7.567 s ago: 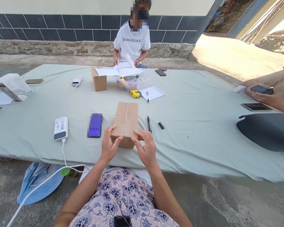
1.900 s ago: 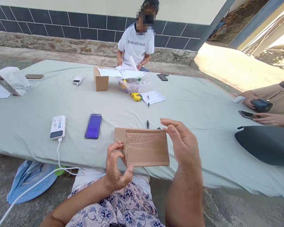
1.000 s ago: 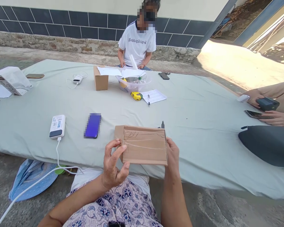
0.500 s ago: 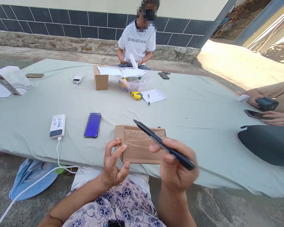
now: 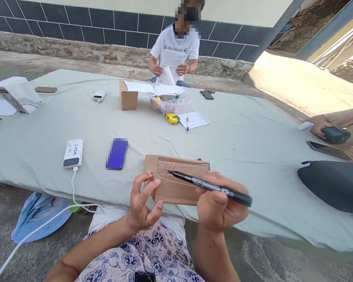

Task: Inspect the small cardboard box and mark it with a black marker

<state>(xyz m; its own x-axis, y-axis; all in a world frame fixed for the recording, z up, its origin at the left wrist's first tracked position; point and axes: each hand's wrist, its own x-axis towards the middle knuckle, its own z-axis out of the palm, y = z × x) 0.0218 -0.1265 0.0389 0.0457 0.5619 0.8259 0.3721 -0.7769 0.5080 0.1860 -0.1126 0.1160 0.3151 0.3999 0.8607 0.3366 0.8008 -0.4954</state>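
My right hand (image 5: 220,203) grips a black marker (image 5: 201,183) with its dark tip pointing left, over a brown cardboard box (image 5: 176,192). Whether the tip touches the cardboard I cannot tell. Several thin dark curved lines and a pale line show on the box's upper face. My left hand (image 5: 144,201) is at the left end of the box, its fingers spread and bent, with fingertips resting at the box's edge. The right part of the box is hidden behind my right hand.
A blurred blue phone (image 5: 117,154) and a cabled white power bank (image 5: 73,153) lie left. Farther back are a clear plastic basin (image 5: 172,107), a yellow tape measure (image 5: 172,118) and a small carton (image 5: 128,100). A dark bag (image 5: 332,186) sits right. A person (image 5: 176,51) holds papers opposite.
My right hand has lowered the marker, its tip now down near the lines on the box. My left hand stays at the box's left end. The person opposite has raised a sheet.
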